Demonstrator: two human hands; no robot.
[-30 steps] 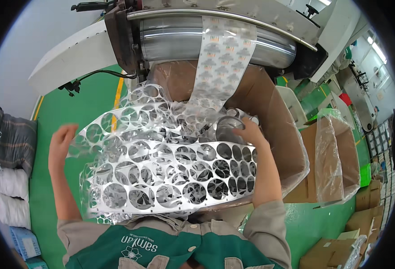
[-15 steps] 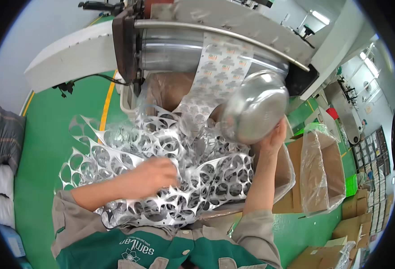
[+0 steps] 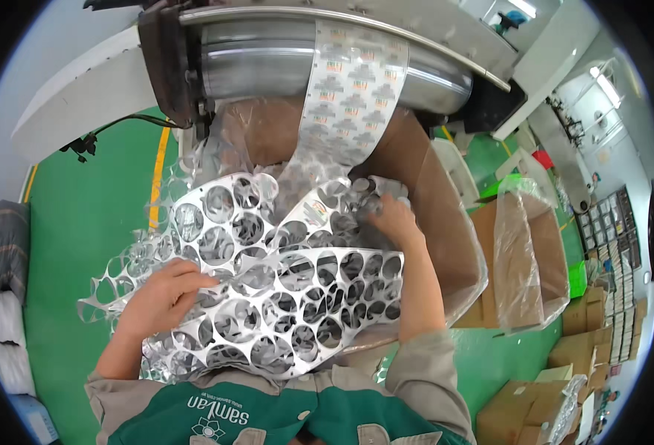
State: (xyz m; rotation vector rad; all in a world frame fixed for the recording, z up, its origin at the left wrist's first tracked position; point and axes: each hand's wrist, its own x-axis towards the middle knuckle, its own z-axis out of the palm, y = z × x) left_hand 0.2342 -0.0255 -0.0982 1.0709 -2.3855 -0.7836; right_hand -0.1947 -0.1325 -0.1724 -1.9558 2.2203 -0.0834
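A tangled heap of punched silver foil sheet (image 3: 301,297), full of round holes, spreads in front of me over a lined cardboard box (image 3: 436,193). My left hand (image 3: 165,293) is at the left of the heap, its fingers closed on the foil sheet. Further right, my right hand (image 3: 397,221) reaches down into the box beside loose grey discs (image 3: 371,189). Its fingertips are partly hidden and blurred among them. A printed strip (image 3: 353,96) hangs from a metal roller (image 3: 256,63) into the box behind the heap.
A dark machine frame (image 3: 169,70) flanks the roller on the left. On the right stands another open cardboard box (image 3: 534,256) with a clear plastic liner, and more cartons (image 3: 516,411) lie beyond it. White sacks (image 3: 0,326) are stacked at the far left.
The shiny metal bowl in my right hand is gone from view, and that hand has moved down into the box. My left hand has moved left and taken hold of the foil sheet.
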